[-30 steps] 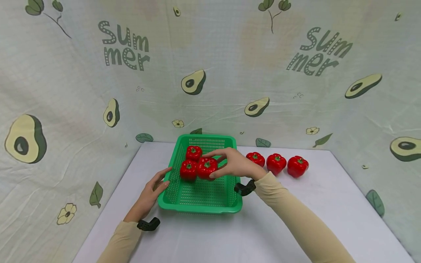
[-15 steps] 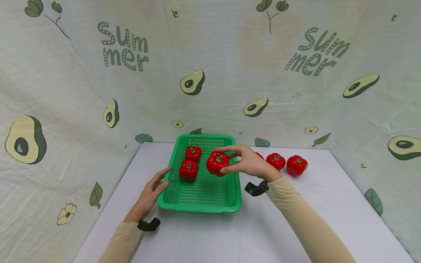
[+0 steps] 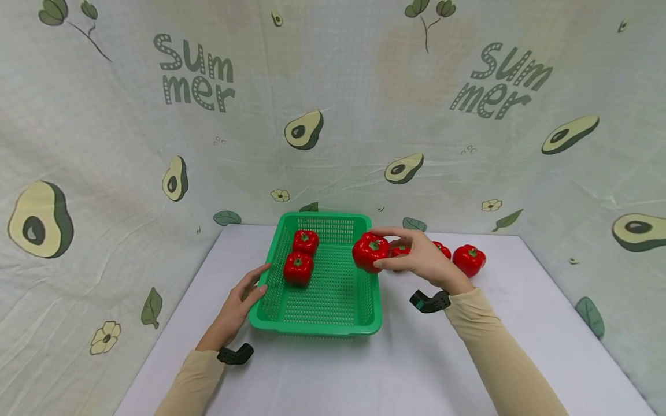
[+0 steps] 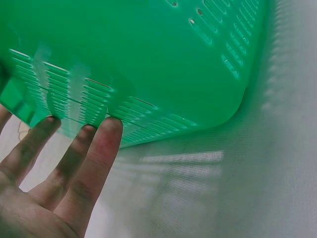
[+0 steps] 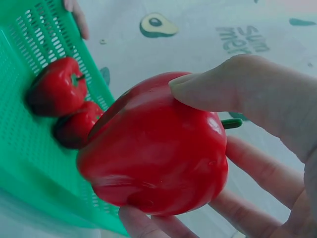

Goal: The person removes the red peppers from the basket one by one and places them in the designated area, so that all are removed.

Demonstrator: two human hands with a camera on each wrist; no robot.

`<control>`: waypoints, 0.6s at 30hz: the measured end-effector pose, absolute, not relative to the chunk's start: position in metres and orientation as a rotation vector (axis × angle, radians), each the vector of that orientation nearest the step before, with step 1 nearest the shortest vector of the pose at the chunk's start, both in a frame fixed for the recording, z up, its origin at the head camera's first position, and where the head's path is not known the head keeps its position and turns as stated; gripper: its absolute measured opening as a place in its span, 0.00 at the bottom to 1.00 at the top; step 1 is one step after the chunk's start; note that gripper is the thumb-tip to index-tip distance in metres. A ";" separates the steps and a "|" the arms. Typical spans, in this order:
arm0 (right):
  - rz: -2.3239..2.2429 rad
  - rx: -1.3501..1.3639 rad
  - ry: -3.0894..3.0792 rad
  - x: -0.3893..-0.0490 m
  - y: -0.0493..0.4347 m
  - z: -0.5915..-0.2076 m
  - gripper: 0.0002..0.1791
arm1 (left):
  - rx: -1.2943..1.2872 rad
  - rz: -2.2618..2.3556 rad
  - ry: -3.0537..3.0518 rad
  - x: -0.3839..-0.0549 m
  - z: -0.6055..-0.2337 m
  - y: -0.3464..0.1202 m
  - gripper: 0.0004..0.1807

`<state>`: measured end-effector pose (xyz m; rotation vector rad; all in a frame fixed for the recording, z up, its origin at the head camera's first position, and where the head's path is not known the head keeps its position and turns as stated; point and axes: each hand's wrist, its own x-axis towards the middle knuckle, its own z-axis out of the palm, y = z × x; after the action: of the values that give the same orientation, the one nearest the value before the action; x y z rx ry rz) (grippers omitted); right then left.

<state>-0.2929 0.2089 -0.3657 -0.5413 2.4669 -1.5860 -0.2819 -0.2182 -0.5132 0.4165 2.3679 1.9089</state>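
In the head view my right hand [image 3: 424, 260] pinches a glossy red bell pepper [image 3: 371, 252] between thumb and fingers, over the right rim of the green plastic basket [image 3: 333, 329]. The right wrist view shows this pepper [image 5: 158, 148] close up, its green stem toward the palm. My left hand [image 3: 241, 303] rests at the basket's left side. In the left wrist view its extended fingers [image 4: 96, 158] touch the slotted outer wall. Two more bell peppers stand in the basket's left half, a rear one [image 3: 305, 242] and a front one [image 3: 299, 269].
Right of the basket, several bell peppers form a row on the white table [image 3: 416, 358]. The rightmost pepper [image 3: 469, 260] shows fully; my right hand partly covers the others. A printed cloth [image 3: 354, 75] hangs behind and at both sides.
My right hand has lifted the held bell pepper from beside the two in the basket and carried it right to the basket's right rim. The left hand and basket stay put.
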 end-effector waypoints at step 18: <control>-1.544 -0.390 2.651 -0.283 0.254 -0.377 0.36 | 0.417 1.921 2.363 -0.281 -0.515 -0.218 0.28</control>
<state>-0.2831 0.2539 -0.3772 -0.3904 2.6509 -1.5442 -0.2815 -0.2181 -0.5148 0.4173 2.3628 1.9215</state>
